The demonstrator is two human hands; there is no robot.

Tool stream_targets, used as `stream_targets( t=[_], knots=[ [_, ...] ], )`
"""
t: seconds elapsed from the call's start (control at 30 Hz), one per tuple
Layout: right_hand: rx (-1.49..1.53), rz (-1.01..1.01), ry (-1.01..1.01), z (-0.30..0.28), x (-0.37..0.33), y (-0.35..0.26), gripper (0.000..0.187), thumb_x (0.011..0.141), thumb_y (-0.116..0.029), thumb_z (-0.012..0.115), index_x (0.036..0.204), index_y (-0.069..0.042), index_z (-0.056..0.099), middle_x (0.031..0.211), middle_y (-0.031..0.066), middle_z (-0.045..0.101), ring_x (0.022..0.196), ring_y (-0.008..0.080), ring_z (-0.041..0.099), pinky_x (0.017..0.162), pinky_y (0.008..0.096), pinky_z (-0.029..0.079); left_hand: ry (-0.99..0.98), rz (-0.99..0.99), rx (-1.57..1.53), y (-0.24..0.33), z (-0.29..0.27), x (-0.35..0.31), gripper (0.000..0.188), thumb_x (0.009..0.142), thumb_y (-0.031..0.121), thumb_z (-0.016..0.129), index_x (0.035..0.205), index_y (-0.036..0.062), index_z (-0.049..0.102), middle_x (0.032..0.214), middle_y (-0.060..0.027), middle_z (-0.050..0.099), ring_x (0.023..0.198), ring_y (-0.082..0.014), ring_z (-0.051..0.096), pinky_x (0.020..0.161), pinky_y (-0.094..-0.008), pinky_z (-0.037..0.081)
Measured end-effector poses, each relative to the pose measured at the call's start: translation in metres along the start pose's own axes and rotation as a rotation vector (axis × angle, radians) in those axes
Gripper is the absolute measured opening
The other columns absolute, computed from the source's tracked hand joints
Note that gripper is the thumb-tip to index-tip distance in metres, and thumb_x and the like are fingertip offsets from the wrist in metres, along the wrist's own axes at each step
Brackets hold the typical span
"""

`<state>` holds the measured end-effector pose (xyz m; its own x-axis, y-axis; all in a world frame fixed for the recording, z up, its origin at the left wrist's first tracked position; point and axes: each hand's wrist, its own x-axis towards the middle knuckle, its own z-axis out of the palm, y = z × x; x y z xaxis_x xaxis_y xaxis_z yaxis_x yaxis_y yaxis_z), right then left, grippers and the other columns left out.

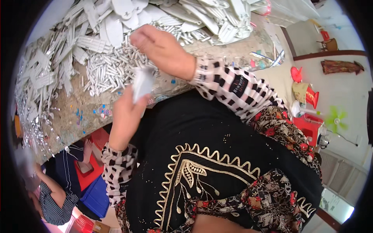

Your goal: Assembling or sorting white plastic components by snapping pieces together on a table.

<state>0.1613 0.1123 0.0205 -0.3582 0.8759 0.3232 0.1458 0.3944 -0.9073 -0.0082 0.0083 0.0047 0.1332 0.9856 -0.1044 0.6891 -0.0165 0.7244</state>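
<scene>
My left hand (126,116) is closed around a flat white plastic piece (143,83), held upright near the table's front edge and blurred by motion. Just beyond it, my right hand (165,50) hovers at a heap of small white rods (105,72). Its fingers are curled together and slightly smeared; whatever they hold, if anything, is hidden. Behind and to the left lie piles of white slatted plastic pieces (40,77). Larger flat white paddle-shaped pieces (200,17) are heaped at the far side.
The worn table (91,110) carries specks of coloured scraps. Silver tinsel-like strands (37,134) hang at its left edge. At lower left another person in a striped top (58,204) sits beside a blue crate (95,196). A green fan (336,119) stands at the right.
</scene>
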Motion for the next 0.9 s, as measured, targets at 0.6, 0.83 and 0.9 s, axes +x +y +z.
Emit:
stream_targets(
  t=[0.6,0.83,0.9],
  knots=[
    [0.358,0.555,-0.034,-0.109,-0.168,-0.016,0.033,0.099,-0.020,0.048,0.126,-0.004,0.041,0.082,0.0035,0.059,0.061,0.0075,0.055,0.053,0.0209,0.044,-0.423,0.038,-1.348,0.109,0.097,0.064,0.055,0.095,0.039,0.055,0.134,0.0035,0.038,0.123,-0.0180,0.056,0.114,-0.0232,0.053,0.097,-0.0354,0.043],
    [-0.558,0.466,0.630,-0.232,-0.195,0.005,0.016,0.096,-0.014,0.050,0.104,0.000,0.051,0.076,0.0055,0.058,0.060,0.0075,0.051,0.051,0.0216,0.042,-0.602,-0.069,-0.937,0.068,0.106,0.079,0.046,0.096,0.035,0.055,0.131,0.0055,0.048,0.109,-0.0087,0.063,0.100,-0.0147,0.060,0.090,-0.0277,0.046],
    [-0.586,0.261,0.793,-0.244,-0.189,-0.009,0.016,0.097,-0.015,0.051,0.101,0.000,0.051,0.076,0.0075,0.058,0.063,0.0090,0.053,0.054,0.0240,0.044,-0.584,-0.116,-0.860,0.059,0.107,0.081,0.046,0.098,0.037,0.050,0.128,0.0024,0.049,0.104,-0.0112,0.064,0.092,-0.0172,0.063,0.083,-0.0282,0.050]
  ],
)
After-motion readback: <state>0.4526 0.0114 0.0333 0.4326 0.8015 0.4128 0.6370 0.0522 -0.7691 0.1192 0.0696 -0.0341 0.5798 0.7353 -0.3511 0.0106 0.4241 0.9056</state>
